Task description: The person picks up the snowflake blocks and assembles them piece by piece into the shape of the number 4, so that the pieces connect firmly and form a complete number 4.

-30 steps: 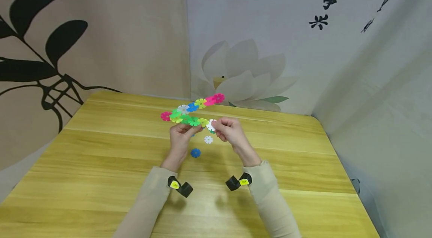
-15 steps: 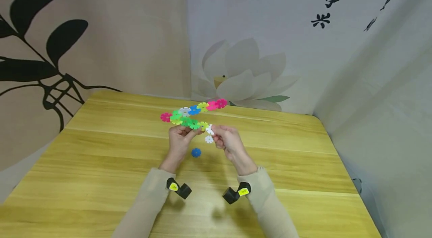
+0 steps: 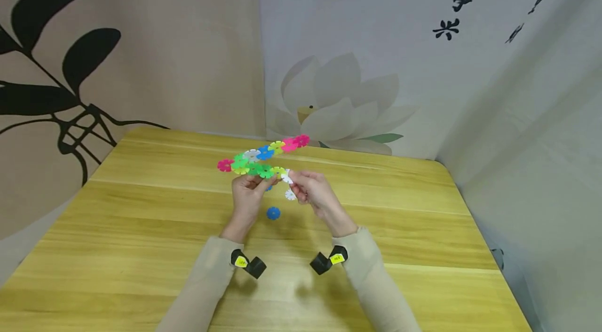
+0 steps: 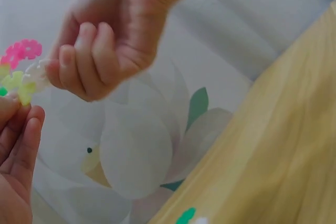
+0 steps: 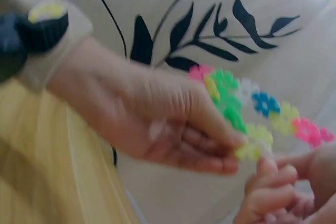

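Passage runs over the tabletop (image 3: 117,227) at left and right. Between, left hand (image 3: 246,198), right hand (image 3: 321,195) and disc chain (image 3: 254,169) obstruct; blue disc (image 3: 273,213) lies nearer.

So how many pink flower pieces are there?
3. One pink piece is at the bend of the chain; a brighter pink piece and a darker pink piece sit together at its far end. More could be hidden behind the left hand or right hand.
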Demonstrator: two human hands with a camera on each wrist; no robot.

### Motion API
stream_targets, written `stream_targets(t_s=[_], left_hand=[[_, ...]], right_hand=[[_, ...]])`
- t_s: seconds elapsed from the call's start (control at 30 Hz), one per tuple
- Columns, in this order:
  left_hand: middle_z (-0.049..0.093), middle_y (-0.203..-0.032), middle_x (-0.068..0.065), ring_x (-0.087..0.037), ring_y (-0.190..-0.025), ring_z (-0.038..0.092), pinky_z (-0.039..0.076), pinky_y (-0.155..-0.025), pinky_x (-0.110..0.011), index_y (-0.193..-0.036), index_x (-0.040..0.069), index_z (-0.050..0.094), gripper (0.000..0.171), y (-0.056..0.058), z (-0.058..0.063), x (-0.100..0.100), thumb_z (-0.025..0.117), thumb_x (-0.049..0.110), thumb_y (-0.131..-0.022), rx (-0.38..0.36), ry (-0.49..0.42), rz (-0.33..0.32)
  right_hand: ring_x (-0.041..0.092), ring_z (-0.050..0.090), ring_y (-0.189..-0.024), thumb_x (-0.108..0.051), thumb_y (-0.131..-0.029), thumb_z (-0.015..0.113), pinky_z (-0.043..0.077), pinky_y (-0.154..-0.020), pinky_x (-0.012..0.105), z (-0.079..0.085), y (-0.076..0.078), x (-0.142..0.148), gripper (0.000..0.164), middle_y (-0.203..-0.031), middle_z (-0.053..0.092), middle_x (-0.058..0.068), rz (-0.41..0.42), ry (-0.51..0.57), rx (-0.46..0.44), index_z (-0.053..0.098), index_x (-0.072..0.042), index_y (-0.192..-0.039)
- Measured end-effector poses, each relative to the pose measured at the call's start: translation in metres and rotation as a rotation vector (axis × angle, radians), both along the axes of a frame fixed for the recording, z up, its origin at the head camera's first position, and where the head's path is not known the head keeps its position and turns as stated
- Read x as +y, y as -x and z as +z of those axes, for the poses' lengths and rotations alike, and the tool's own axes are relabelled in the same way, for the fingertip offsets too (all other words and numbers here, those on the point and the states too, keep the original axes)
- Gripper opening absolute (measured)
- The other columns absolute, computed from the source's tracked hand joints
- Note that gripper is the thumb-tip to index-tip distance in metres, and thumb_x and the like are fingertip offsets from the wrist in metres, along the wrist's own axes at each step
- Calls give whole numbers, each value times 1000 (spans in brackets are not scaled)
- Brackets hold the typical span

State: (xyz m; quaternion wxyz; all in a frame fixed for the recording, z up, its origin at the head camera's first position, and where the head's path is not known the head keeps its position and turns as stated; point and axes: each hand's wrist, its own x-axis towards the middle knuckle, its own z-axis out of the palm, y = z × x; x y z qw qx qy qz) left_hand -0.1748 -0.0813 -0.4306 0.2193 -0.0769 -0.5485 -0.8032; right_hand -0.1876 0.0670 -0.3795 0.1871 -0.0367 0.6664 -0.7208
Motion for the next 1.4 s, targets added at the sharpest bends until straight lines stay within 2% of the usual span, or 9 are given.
stream_targets(t_s=[0.13, 0.27, 0.37, 0.5, 0.7, 0.87, 1.1, 1.27, 1.4], left_hand=[[70, -72, 1, -12, -68, 69, 57, -71, -26, -74, 16, 71, 28, 3, 3, -1, 64, -10, -81, -37, -72, 11], [70, -72, -3, -13, -67, 69, 58, -71, -29, -73, 14, 71, 28, 3, 4, -2, 63, -13, -80, -36, -147, 23], [70, -72, -3, -14, -68, 69, 58, -71, -30, -74, 13, 71, 29, 4, 3, -3, 63, -14, -80, -26, -155, 21], [70, -73, -2, -15, -69, 69, 58, -72, -31, -75, 13, 71, 30, 4, 2, -4, 62, -15, -80, -22, -162, 7], [70, -75, -2, -15, -71, 69, 58, -74, -33, -77, 12, 70, 28, 4, 4, -5, 61, -14, -81, -27, -161, 3], [70, -75, -2, -16, -71, 70, 57, -74, -33, -78, 11, 69, 26, 4, 5, -5, 61, -13, -81, -20, -156, -2], [71, -75, -2, -16, -70, 70, 58, -72, -31, -77, 11, 70, 24, 4, 7, -6, 63, -12, -81, -31, -145, 12], [71, -75, -3, -16, -70, 70, 58, -73, -31, -77, 12, 70, 24, 4, 7, -6, 64, -11, -80, -44, -151, 9], [71, -74, -3, -16, -69, 70, 58, -72, -31, -77, 12, 70, 25, 4, 8, -6, 64, -12, -80, -45, -161, 10]], right_hand=[[6, 39, -46, -29, -100, 44, 30, -43, 17, -9, 10, 5, 39, -59, 49, -1, -7, -78, 83, 62, 0, -81], [14, 50, -55, -25, -99, 49, 39, -49, 21, -34, 23, 8, 35, -66, 56, 3, -16, -274, 166, 65, 5, -95], [21, 59, -72, -16, -94, 58, 48, -59, 25, -59, 34, 8, 23, -82, 64, 8, 7, -472, 272, 67, 3, -100], [26, 59, -90, -12, -89, 65, 53, -73, 31, -80, 41, 6, 25, -107, 64, 14, 56, -647, 368, 65, 2, -110], [29, 57, -99, -11, -84, 70, 51, -84, 39, -93, 47, 2, 35, -115, 61, 17, 166, -818, 471, 63, 2, -116], [29, 57, -105, -8, -81, 73, 50, -90, 39, -98, 50, -2, 34, -113, 63, 16, 164, -895, 539, 65, 4, -112], [26, 57, -95, -3, -80, 72, 51, -82, 35, -100, 52, -4, 24, -103, 61, 14, 142, -952, 531, 68, 3, -103], [22, 59, -85, -2, -79, 73, 53, -74, 30, -100, 57, -5, 16, -93, 63, 11, 142, -972, 490, 69, 3, -94], [18, 56, -77, -8, -77, 76, 52, -66, 26, -98, 61, -4, 17, -86, 63, 8, 156, -983, 429, 66, 2, -86]])
